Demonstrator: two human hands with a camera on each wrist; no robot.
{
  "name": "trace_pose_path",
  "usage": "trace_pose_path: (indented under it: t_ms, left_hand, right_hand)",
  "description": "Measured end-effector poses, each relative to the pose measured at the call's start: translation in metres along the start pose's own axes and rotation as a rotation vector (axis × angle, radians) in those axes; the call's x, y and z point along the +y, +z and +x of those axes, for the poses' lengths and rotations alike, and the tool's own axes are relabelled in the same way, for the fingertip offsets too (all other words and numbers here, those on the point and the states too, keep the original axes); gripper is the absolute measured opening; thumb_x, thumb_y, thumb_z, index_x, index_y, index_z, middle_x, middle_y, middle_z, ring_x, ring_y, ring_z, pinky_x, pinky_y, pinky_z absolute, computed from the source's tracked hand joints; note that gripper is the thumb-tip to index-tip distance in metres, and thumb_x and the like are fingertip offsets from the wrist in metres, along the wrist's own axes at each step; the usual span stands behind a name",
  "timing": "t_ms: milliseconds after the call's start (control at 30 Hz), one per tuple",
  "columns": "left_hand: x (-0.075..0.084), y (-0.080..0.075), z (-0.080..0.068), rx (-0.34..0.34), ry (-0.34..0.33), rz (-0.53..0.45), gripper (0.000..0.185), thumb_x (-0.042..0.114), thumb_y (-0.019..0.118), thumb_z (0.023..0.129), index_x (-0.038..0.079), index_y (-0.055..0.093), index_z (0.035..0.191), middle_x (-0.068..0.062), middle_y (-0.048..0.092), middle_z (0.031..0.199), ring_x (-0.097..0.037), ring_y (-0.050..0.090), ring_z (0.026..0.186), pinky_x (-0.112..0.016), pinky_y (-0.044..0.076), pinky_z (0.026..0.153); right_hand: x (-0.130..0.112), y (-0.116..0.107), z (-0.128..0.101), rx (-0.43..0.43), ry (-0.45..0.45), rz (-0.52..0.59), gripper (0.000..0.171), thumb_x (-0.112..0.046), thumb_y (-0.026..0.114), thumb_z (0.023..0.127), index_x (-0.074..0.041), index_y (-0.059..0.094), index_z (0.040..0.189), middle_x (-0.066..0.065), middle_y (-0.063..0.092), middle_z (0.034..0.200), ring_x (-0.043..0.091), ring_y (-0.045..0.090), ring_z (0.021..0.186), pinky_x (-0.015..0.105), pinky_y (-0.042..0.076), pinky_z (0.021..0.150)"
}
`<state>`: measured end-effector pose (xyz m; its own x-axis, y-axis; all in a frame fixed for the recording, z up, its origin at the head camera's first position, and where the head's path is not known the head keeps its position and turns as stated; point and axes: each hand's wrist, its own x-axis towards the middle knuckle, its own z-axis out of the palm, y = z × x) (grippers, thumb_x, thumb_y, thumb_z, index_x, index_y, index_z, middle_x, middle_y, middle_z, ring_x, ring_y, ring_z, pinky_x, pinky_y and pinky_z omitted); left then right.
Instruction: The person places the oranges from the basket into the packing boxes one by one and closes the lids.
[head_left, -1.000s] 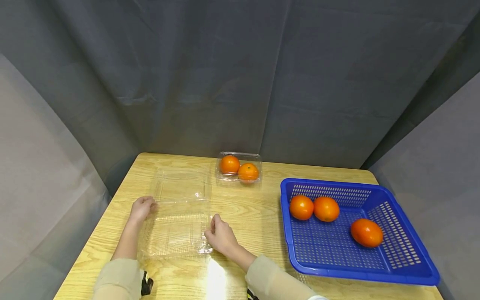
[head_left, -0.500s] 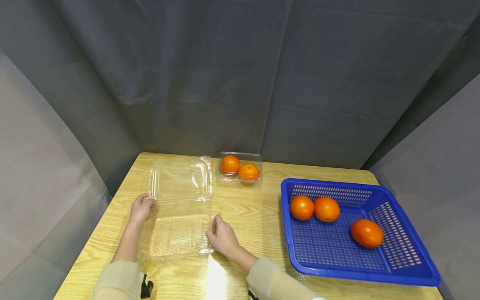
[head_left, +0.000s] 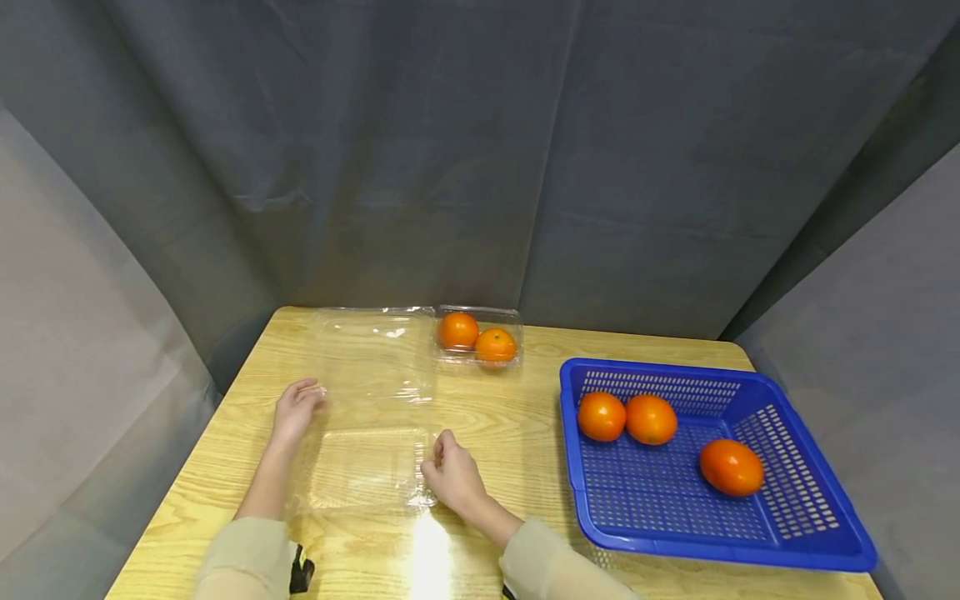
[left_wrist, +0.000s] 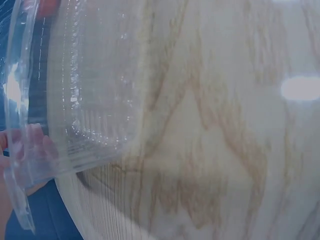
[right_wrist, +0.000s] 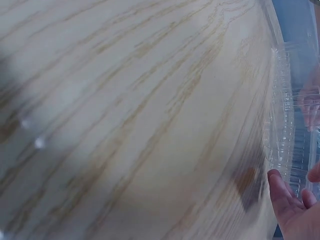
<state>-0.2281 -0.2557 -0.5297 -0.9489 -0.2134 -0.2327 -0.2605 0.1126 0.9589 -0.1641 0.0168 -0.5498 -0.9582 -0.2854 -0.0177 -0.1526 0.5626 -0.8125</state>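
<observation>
A clear plastic clamshell container (head_left: 367, 467) lies spread out on the wooden table, its lid (head_left: 378, 354) folded back toward the far edge. At its left side, near the hinge, my left hand (head_left: 297, 410) holds the plastic edge; the left wrist view shows the fingers (left_wrist: 35, 145) through the clear wall. My right hand (head_left: 456, 477) pinches the right edge of the base. In the right wrist view, that hand's fingers (right_wrist: 281, 195) are at the container's side, partly cut off by the frame. No fruit lies in this container.
A smaller clear container (head_left: 480, 315) with two orange fruits (head_left: 496, 344) stands at the back. On the right, a blue plastic basket (head_left: 720, 558) holds three orange fruits (head_left: 731, 467). Dark grey curtains (head_left: 420, 167) enclose the table's far side and flanks.
The lid has tilted and swung, and its far edge now reaches toward the back of the table. Both hands and the container have shifted slightly right. The basket and fruits have stayed in place.
</observation>
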Motion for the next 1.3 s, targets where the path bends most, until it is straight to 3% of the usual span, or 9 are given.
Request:
trace_pose_path:
  t_ms: [333, 600, 900, 1300]
  left_hand:
    - [0.000, 0.021, 0.013, -0.001, 0.005, -0.021, 0.047, 0.017, 0.046, 0.094, 0.002, 0.033, 0.137, -0.020, 0.047, 0.129, -0.031, 0.049, 0.112, -0.038, 0.040, 0.088]
    - [0.003, 0.036, 0.019, -0.009, 0.035, -0.040, 0.041, 0.013, 0.046, 0.094, 0.001, 0.038, 0.133, -0.021, 0.049, 0.126, -0.032, 0.050, 0.109, -0.039, 0.042, 0.087]
    - [0.006, 0.053, 0.023, 0.005, 0.057, -0.030, 0.038, 0.011, 0.047, 0.093, 0.000, 0.042, 0.129, -0.022, 0.052, 0.123, -0.026, 0.055, 0.100, -0.033, 0.044, 0.077]
    - [0.007, 0.072, 0.026, -0.021, 0.074, -0.035, 0.036, 0.010, 0.046, 0.093, 0.001, 0.043, 0.128, -0.021, 0.053, 0.122, -0.036, 0.052, 0.107, -0.038, 0.044, 0.080]
  right_hand:
    - [0.010, -0.009, -0.001, 0.071, 0.001, -0.003, 0.009, -0.006, 0.049, 0.083, -0.005, 0.041, 0.088, -0.007, 0.034, 0.050, -0.001, 0.026, 0.034, 0.013, 0.021, 0.033]
    - [0.015, -0.017, -0.004, 0.102, 0.027, -0.003, 0.011, -0.008, 0.049, 0.084, -0.002, 0.044, 0.092, -0.004, 0.042, 0.055, 0.001, 0.028, 0.035, 0.013, 0.023, 0.033]
    - [0.021, -0.026, -0.006, 0.122, 0.076, -0.031, 0.010, -0.010, 0.049, 0.083, -0.006, 0.043, 0.090, -0.001, 0.048, 0.064, 0.003, 0.030, 0.037, 0.014, 0.024, 0.033]
    - [0.025, -0.039, -0.012, 0.190, 0.091, -0.215, 0.013, -0.018, 0.053, 0.083, -0.008, 0.045, 0.086, -0.005, 0.038, 0.056, 0.005, 0.030, 0.040, 0.018, 0.025, 0.036]
